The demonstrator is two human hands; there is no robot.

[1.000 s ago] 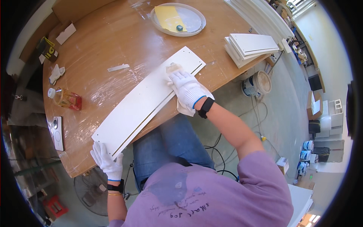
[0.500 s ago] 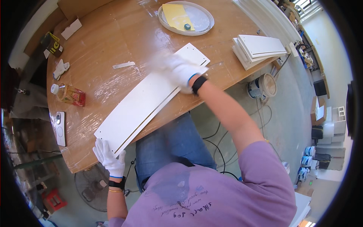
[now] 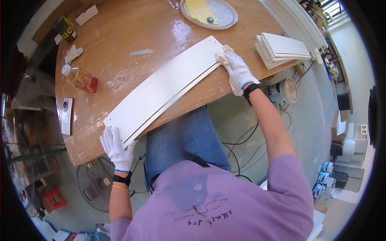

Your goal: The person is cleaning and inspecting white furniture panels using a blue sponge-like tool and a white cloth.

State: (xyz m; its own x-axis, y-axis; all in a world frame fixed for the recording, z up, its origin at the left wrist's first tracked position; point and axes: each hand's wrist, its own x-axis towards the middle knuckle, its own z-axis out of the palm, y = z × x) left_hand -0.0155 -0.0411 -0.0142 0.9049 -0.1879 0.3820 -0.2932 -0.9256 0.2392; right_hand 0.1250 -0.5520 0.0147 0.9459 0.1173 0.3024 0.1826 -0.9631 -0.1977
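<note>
- The wooden table carried it all, its near edge by the person's lap.
- The long white panel lay flat on it, long axis running from near-left to far-right, a dark groove along its length.
- Beyond the far end sat a stack of white boards and a round tray; a small bottle stood to the left.
- The right hand, gloved, pressed a white cloth onto the panel's far corner, fingers curled over it.
- The left hand, gloved, fingers spread, steadied the near end.
</note>
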